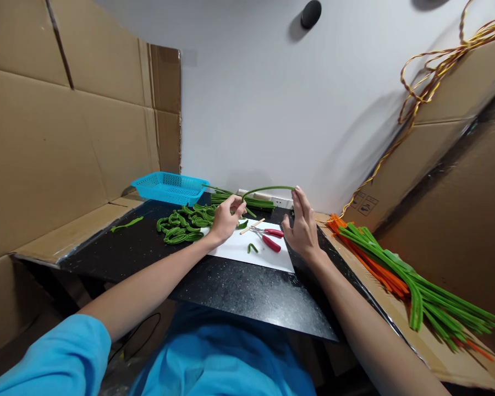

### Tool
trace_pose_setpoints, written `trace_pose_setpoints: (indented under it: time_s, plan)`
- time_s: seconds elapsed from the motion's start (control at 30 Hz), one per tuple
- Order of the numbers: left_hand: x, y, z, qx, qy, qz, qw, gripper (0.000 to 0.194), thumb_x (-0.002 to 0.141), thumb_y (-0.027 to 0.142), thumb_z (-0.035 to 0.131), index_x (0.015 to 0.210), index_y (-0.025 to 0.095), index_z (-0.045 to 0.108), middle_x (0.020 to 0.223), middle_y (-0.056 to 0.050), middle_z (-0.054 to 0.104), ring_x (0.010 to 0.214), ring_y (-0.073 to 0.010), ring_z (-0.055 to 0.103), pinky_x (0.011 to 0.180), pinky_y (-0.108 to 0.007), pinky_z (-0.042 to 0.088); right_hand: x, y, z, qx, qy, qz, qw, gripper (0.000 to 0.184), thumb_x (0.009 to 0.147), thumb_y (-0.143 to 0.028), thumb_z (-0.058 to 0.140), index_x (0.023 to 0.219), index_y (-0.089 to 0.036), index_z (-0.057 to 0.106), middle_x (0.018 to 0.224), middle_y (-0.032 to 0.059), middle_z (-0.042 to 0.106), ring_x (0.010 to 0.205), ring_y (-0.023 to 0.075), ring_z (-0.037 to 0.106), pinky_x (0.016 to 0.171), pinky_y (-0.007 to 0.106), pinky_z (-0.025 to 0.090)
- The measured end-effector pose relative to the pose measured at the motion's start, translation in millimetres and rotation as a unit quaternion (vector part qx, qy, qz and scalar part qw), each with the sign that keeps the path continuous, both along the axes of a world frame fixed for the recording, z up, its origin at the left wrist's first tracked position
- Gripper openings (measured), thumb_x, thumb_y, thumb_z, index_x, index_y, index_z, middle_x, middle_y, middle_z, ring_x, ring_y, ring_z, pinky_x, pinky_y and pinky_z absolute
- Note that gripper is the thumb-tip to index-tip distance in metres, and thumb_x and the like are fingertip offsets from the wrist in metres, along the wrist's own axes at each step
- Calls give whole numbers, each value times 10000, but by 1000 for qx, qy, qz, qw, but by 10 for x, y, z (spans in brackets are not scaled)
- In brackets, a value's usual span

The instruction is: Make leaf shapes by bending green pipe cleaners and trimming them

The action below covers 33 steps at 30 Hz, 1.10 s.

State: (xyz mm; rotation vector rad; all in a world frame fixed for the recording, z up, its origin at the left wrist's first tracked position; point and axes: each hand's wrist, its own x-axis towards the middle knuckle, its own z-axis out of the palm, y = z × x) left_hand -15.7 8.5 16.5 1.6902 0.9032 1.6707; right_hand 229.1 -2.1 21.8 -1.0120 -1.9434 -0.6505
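Note:
A green pipe cleaner (268,188) arches in the air above the white sheet. My left hand (227,219) pinches its left end between thumb and fingers. At the other end, the fingertips of my right hand (303,223) touch it, with the fingers stretched up and the thumb apart. Below, on a white sheet of paper (235,250), lie red-handled pliers (272,240) with their jaws pointing left. A thin wooden stick (252,226) rests by the jaws, and a short bent green piece (252,248) is closer to me.
Looped green pipe cleaners (183,225) are heaped left of the paper. Behind stands a blue basket (169,190), beside straight green stems (259,203). Green (396,269) and orange stems (371,267) lie on cardboard at right. A power strip (281,203) sits against the wall.

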Motion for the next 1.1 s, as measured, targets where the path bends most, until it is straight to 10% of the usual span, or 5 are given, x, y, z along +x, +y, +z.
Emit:
trace_pose_setpoints:
  time_s: [0.37,0.77,1.1]
  plan:
    - [8,143,-59,-159,-103,-22,982,300,1035,363,644,1239,143,651,1088,-72,702,839,-171,700,719,-328,620,-96,91,-126,-87,-16,139,986,280,1036,-287,558,1247,-224,731,1247,132,700,1162,308,658,1022,501,571]
    - [-5,166,-58,-250,-101,-27,963,330,1023,349,662,1288,152,643,1209,-99,688,978,-215,707,824,-396,628,-176,14,-63,-161,142,201,956,201,955,-352,674,807,-234,739,949,106,735,932,290,663,896,473,548]
    - [35,55,-46,-299,-55,-93,948,359,1024,359,658,1321,159,630,1248,-107,677,1016,-230,703,854,-419,623,-232,49,-94,-331,395,294,805,278,809,-420,762,648,-205,692,713,29,686,611,174,646,595,324,591]
